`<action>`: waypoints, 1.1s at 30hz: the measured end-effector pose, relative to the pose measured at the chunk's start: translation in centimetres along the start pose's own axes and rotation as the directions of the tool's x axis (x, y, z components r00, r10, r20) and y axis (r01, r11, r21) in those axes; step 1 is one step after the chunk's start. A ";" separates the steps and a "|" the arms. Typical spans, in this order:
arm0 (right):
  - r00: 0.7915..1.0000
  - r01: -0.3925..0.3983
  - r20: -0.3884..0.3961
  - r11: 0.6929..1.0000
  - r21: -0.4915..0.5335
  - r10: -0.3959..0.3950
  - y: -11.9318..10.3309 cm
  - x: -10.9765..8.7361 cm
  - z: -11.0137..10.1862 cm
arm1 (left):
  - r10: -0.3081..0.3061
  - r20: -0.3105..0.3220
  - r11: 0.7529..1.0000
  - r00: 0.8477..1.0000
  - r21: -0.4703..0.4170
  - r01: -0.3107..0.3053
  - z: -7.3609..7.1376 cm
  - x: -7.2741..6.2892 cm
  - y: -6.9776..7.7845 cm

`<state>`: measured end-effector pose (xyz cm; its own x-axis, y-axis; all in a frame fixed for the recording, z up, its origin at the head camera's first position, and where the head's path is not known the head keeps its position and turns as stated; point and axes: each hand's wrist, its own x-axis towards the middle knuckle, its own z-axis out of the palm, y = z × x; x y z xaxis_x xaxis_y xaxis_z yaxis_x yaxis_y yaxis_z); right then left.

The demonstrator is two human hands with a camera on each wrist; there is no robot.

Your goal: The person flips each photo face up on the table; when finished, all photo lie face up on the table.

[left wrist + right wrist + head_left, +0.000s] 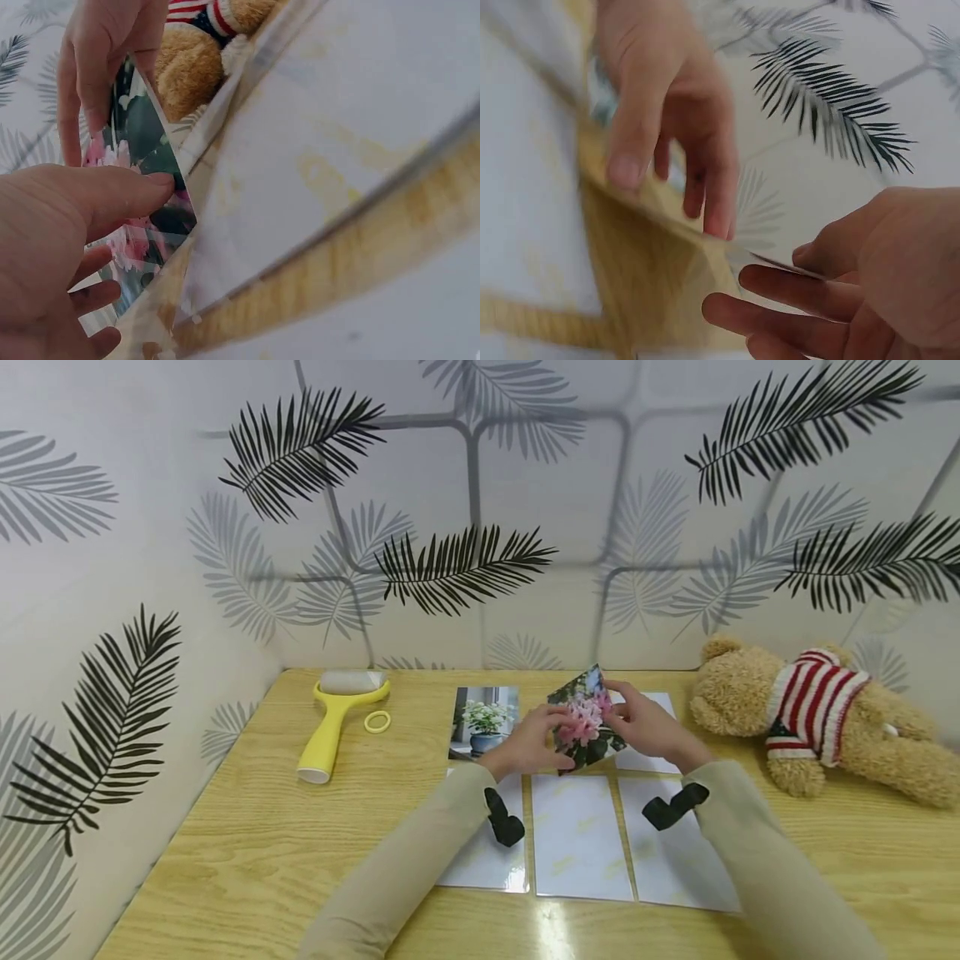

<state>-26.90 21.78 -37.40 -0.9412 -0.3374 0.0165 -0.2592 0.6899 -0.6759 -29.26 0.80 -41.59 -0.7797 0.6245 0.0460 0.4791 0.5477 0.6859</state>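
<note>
Pink-flowered, the tilted print (585, 722) that your left hand (529, 743) and right hand (649, 725) pinch just right of the potted-plant photo (484, 718) could crease if your grips twist unevenly.

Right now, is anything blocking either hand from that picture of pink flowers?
Nothing visible is. The left hand and right hand both hold the pink-flower picture at its edges. The white-flower picture lies off to the left, not between them.
</note>
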 end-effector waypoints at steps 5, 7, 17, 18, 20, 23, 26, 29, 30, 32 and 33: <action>0.999 0.038 -0.017 0.975 -0.217 -0.043 0.7 -0.1 0.0 | 0.017 0.043 0.990 0.999 0.142 -0.023 -0.1 0.1 -0.2; 1.000 0.029 0.002 0.971 -0.236 -0.030 0.9 0.0 0.0 | 0.011 0.062 0.986 0.998 0.165 -0.021 -0.2 0.0 -0.2; 0.999 -0.028 0.027 0.956 -0.292 0.037 2.3 0.9 1.3 | -0.023 0.070 0.966 0.997 0.260 0.004 -0.8 -0.7 -0.8; 0.998 -0.042 0.022 0.953 -0.300 0.051 2.3 1.0 1.5 | -0.032 0.069 0.963 0.997 0.271 0.012 -1.0 -0.7 -0.8; 0.997 -0.065 0.015 0.949 -0.310 0.073 2.2 1.2 1.8 | -0.055 0.077 0.955 0.996 0.293 0.030 -1.3 -0.9 -0.7; 0.997 -0.072 0.001 0.946 -0.316 0.076 2.2 1.4 2.3 | -0.083 0.088 0.949 0.993 0.312 0.051 -1.7 -0.9 -0.7; 0.997 -0.070 -0.006 0.941 -0.331 0.072 2.1 1.5 2.6 | -0.089 0.089 0.944 0.992 0.325 0.055 -1.7 -0.9 -0.9; 0.998 -0.065 -0.010 0.935 -0.348 0.066 2.1 1.7 2.9 | -0.085 0.083 0.939 0.993 0.339 0.052 -1.6 -0.9 -1.2; 0.998 -0.062 -0.011 0.934 -0.352 0.062 2.0 1.8 3.0 | -0.086 0.078 0.939 0.993 0.341 0.055 -1.6 -1.0 -1.3; 0.999 -0.050 -0.016 0.932 -0.359 0.048 1.8 2.1 3.2 | -0.096 0.071 0.936 0.993 0.345 0.066 -1.7 -1.1 -1.4; 0.999 -0.049 -0.019 0.932 -0.360 0.045 1.6 2.2 3.2 | -0.102 0.068 0.934 0.992 0.349 0.073 -1.8 -1.1 -1.4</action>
<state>-28.67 20.05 -40.80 -0.9558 -0.2940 0.0001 -0.2737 0.8899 -0.3649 -29.77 -1.70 -41.34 -0.7956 0.6013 -0.0736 0.5316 0.7513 0.3911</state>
